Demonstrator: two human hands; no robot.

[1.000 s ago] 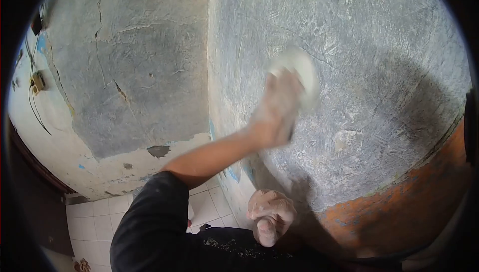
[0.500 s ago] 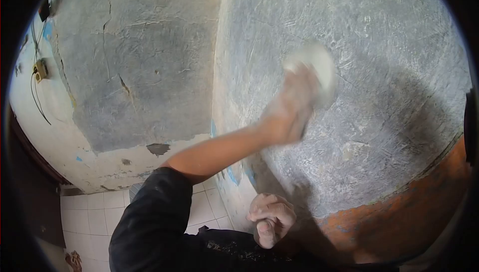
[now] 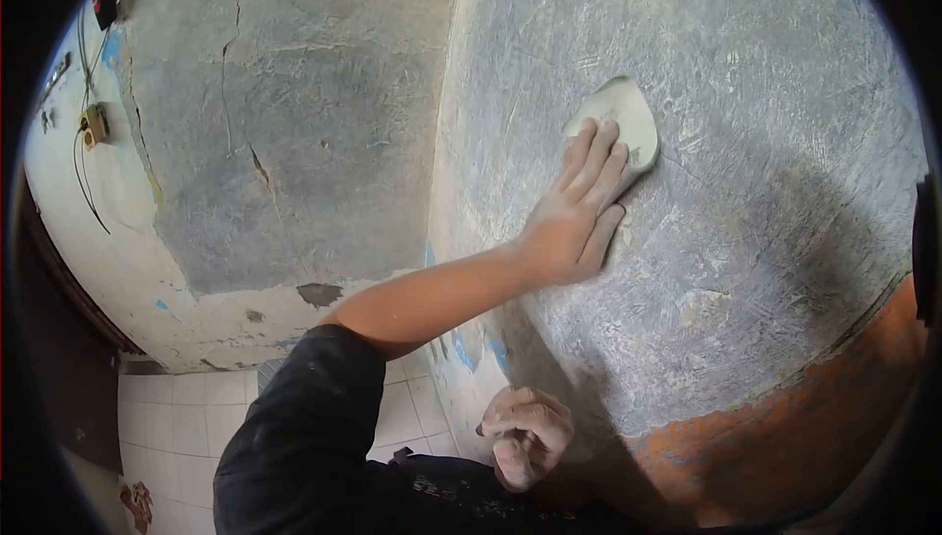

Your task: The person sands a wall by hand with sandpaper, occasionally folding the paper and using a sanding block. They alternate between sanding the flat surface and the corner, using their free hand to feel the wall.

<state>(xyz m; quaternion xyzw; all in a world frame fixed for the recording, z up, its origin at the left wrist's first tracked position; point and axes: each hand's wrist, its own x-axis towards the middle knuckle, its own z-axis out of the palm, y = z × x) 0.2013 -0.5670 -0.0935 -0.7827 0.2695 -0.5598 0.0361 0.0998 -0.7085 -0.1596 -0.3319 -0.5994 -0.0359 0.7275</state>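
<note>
My left hand [image 3: 586, 187] lies against the grey plastered wall [image 3: 746, 94], its fingers stretched over a pale, off-white flexible sheet [image 3: 628, 113]. The sheet is pressed to the wall under the fingertips, and its rounded edge curls up at the right. My thumb rests lower, to the right of the fingers. Low in the view, my right hand [image 3: 530, 434] hangs close to my body, dusty and with curled fingers. Nothing shows in it.
An adjoining wall [image 3: 294, 143] at the left has cracks and a grey patch. A socket [image 3: 93, 127] with hanging cables sits at the far left. Orange paint [image 3: 775, 447] covers the lower right wall. Tiles [image 3: 186, 427] cover the floor.
My left hand and the sheet were blurred by motion and now appear sharp, at nearly the same spot. The view has shifted slightly. My right hand stays curled near my body.
</note>
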